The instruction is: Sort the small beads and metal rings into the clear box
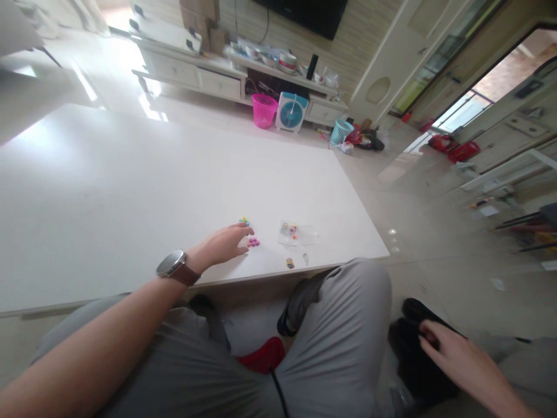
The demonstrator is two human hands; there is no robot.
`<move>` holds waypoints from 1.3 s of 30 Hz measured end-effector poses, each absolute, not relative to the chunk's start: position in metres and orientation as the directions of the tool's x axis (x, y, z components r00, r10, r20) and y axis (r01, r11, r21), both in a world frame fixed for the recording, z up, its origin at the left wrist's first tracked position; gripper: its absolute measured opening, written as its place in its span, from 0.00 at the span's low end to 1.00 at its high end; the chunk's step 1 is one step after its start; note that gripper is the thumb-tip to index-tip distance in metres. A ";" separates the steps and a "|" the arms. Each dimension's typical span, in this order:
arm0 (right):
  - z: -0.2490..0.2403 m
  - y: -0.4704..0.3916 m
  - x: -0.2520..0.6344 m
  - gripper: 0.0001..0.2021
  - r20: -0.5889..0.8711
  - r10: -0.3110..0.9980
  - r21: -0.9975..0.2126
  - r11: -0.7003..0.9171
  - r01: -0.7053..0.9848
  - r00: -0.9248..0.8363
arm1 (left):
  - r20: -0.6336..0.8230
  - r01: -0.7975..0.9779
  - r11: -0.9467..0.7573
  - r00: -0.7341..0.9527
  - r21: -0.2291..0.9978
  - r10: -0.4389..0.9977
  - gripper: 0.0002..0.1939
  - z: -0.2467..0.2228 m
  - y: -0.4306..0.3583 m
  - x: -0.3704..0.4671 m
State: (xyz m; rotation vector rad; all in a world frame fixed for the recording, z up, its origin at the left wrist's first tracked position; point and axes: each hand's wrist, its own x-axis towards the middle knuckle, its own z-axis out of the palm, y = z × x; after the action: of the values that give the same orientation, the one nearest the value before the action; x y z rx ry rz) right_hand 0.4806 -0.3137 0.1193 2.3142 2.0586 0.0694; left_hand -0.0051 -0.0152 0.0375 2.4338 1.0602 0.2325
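Note:
My left hand (pixel 224 242), with a watch (pixel 171 263) on its wrist, rests low over the white table (pixel 174 186) near its front edge. Its fingers are apart. Small pink-purple pieces (pixel 253 242) lie beside its thumb and fingertips, and yellow and blue pieces (pixel 244 221) sit just beyond its fingers. To the right is a clear plastic box (pixel 288 232) with small coloured items inside. A flat yellow cartoon figure (pixel 290 263) and a small clear piece (pixel 306 259) lie closer to me. My right hand (pixel 456 354) is curled beside my knee; whatever its fingers hold is hidden.
Below my right hand is a black object (pixel 422 371) on the floor. Something red (pixel 263 355) shows between my legs. Past the table are a pink basket (pixel 264 110), a blue fan (pixel 291 112), a light-blue basket (pixel 340 132) and a white TV cabinet (pixel 217 83).

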 end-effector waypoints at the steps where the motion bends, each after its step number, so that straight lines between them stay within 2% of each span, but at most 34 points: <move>1: 0.118 -0.291 0.479 0.05 -0.043 0.994 0.056 -0.095 0.994 0.097 | -0.033 0.648 -0.588 0.685 0.483 0.728 0.17 0.037 -0.016 -0.004; 3: 0.125 -0.244 0.461 0.06 0.011 0.999 0.061 -0.039 0.997 0.039 | -0.030 0.655 -0.587 0.679 0.477 0.733 0.16 0.037 -0.016 -0.001; 7: 0.151 -0.152 0.390 0.08 0.215 0.948 0.006 0.239 0.971 -0.234 | -0.047 0.683 -0.568 0.657 0.459 0.752 0.14 0.036 -0.018 0.005; 9: 0.160 -0.111 0.351 0.09 0.238 0.920 -0.023 0.326 0.945 -0.312 | -0.056 0.697 -0.552 0.642 0.457 0.765 0.13 0.034 -0.018 0.007; 12: 0.160 -0.057 0.308 0.09 0.107 0.920 -0.015 0.380 0.925 -0.376 | -0.063 0.707 -0.534 0.627 0.464 0.776 0.11 0.031 -0.017 0.009; 16: 0.136 -0.009 0.278 0.09 -0.268 0.879 0.007 0.412 0.911 -0.395 | -0.057 0.695 -0.524 0.627 0.493 0.777 0.08 0.027 -0.017 0.010; 19: 0.111 0.003 0.273 0.10 -0.380 0.848 0.021 0.407 0.913 -0.369 | -0.057 0.679 -0.521 0.635 0.517 0.771 0.07 0.029 -0.018 0.011; 28: 0.091 -0.005 0.277 0.11 -0.366 0.859 -0.002 0.383 0.924 -0.357 | -0.049 0.643 -0.532 0.661 0.551 0.749 0.05 0.028 -0.022 0.014; 39: 0.077 -0.006 0.266 0.11 -0.341 0.867 0.082 0.413 0.907 -0.364 | -0.042 0.608 -0.537 0.684 0.585 0.729 0.07 0.027 -0.022 0.014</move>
State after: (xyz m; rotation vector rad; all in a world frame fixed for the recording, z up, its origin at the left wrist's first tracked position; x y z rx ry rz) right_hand 0.2660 -0.0060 0.0771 1.5319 2.3426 -0.1715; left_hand 0.0139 -0.0221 0.0269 2.3216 1.0237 0.2777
